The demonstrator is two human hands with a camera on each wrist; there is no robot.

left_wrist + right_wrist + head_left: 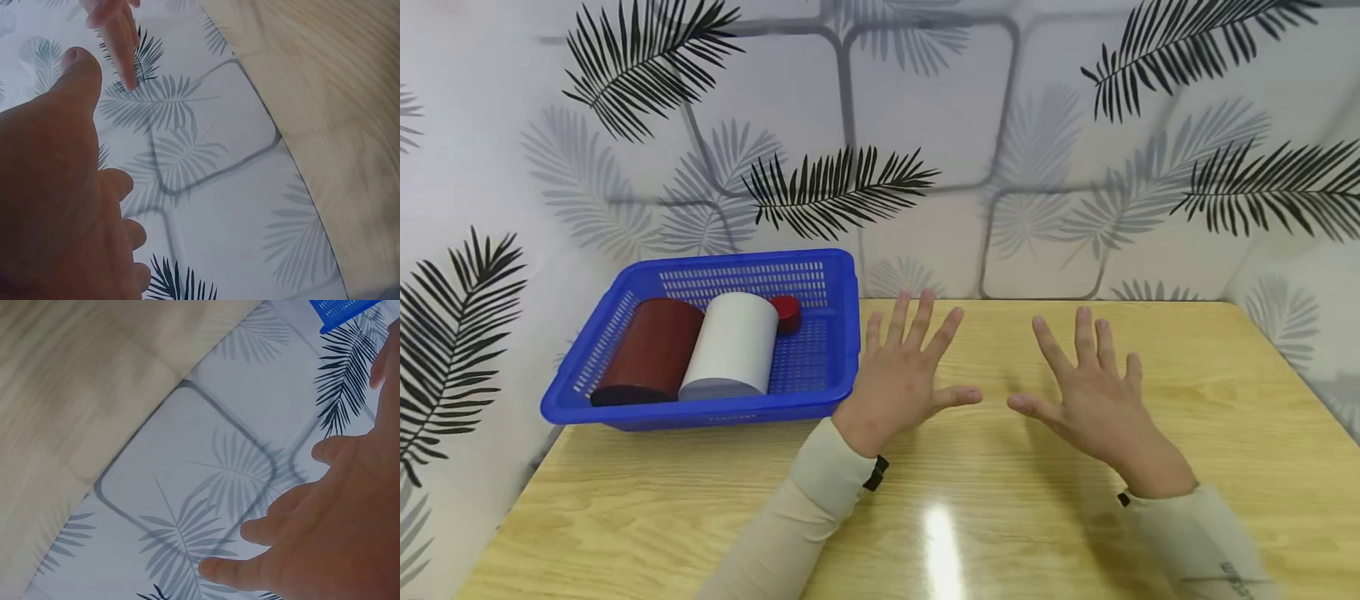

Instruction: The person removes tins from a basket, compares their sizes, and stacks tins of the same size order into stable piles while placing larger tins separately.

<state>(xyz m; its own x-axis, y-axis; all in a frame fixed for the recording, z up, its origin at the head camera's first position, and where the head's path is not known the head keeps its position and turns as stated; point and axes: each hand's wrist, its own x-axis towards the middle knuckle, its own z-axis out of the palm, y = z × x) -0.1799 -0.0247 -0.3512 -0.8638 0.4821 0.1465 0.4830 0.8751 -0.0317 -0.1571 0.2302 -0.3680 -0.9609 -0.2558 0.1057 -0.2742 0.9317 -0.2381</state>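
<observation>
In the head view my left hand is spread with straight fingers over the table, just right of a blue plastic basket; its wrist overlaps the basket's corner. My right hand is spread too, farther right, with its thumb pointing at the left thumb across a small gap. Neither hand holds anything. Inside the basket lie a dark red cylinder, a white cylinder beside it, and a small red round piece behind on the right. Both wrist views show the hands with fingers extended.
A light wooden table bears the basket at its back left. Behind it rises a wall covered in a leaf pattern. A bright light reflection lies on the tabletop near the front.
</observation>
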